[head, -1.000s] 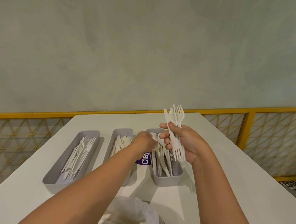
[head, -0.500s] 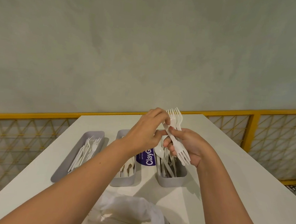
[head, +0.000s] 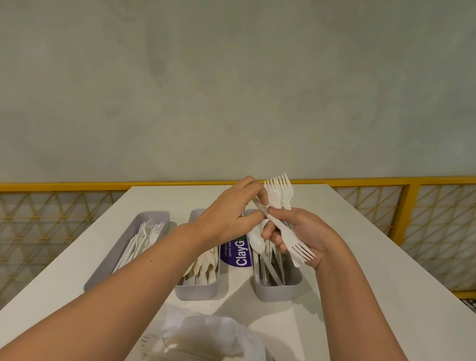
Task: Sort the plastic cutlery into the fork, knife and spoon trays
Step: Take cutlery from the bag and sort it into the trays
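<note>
My right hand [head: 303, 236] grips a bunch of white plastic forks [head: 281, 193], some tines pointing up and one fork's tines [head: 300, 251] pointing down toward me. My left hand [head: 226, 215] pinches the handle of one piece in that bunch, just left of the right hand. Below them, three grey trays stand side by side on the white table: the left tray [head: 108, 270] holds forks, the middle tray [head: 203, 291] holds knives, the right tray [head: 278, 293] holds spoons and other pieces.
A clear plastic bag [head: 209, 341] with more white cutlery lies at the near table edge. A purple label reading "ClayG" [head: 240, 252] lies between the middle and right trays. A yellow railing [head: 406, 211] runs behind and to the right of the table.
My left hand rose from the trays to the bunch in my right hand and now pinches one piece there. The view has shifted slightly.
</note>
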### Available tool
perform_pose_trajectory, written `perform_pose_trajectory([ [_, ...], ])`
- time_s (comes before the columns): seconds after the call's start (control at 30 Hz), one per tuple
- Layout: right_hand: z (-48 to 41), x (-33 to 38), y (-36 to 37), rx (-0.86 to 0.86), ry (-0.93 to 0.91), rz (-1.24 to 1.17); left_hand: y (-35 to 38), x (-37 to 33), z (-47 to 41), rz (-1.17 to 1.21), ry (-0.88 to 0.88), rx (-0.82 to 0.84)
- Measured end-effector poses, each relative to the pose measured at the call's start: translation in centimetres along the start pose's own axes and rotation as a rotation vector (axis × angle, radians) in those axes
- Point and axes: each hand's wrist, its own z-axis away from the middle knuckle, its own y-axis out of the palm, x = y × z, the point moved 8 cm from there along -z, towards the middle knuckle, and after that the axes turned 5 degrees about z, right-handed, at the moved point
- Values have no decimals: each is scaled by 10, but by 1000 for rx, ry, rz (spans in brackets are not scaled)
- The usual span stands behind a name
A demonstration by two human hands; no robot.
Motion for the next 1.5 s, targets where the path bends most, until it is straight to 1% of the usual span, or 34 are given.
perform_pose_trajectory([
  [0.13,4,3,5,49,-13,68,2,4,1,16,-38,51],
  [0.2,5,3,6,58,-12,91,4,7,1,7,-89,120],
  [0.3,4,2,2,48,-11,58,6,11,2,-5,-167,222],
  [0.37,3,-1,-2,24,13,57,4,13,5,-4,-208,271],
  [0.5,2,-4,-9,-42,36,128,-4,20,10,-187,-209,362],
  [0.63,2,-3,-14,-137,27,130,-8,36,20,-203,-341,408],
  [0.73,2,-1,-29,-305,8,182,-13,47,29,-111,-433,370],
  [0.8,2,-1,-38,-383,6,241,-12,55,33,-6,-498,309],
  [0.87,0,-2,-38,-402,17,250,-6,60,37,147,-580,191],
  [0.93,-2,-2,-31,-392,31,273,7,60,43,351,-665,73],
  [1.0,-5,-3,-21,-380,28,286,26,56,47,542,-725,12],
  [1.07,-8,-4,-12,-386,14,287,38,49,47,651,-741,-27],
  [1.2,-6,-3,-3,-421,-12,314,41,35,39,671,-712,-83],
  [1.3,-3,-1,1,-404,-25,282,41,31,38,730,-704,-152],
  [1.4,-6,-2,4,-411,-14,369,44,32,38,806,-741,-222],
  [1.5,-9,-5,6,-423,5,421,50,31,39,887,-803,-239],
])
